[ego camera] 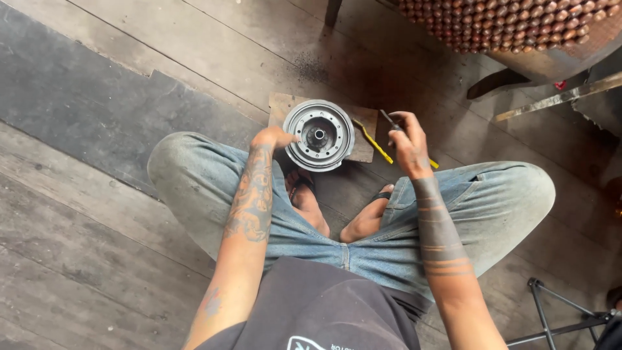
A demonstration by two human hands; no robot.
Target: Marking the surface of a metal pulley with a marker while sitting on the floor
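pulley [319, 135], round grey metal, ribbed rim, dark centre hub, ring of holes

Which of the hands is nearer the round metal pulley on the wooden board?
Left. The left hand touches the pulley at its left rim; the right hand is apart to its right, holding a small tool.

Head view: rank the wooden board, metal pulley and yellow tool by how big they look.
1. Board, though partly hidden under the pulley.
2. Pulley, close behind.
3. Yellow tool, thin and partly hidden.
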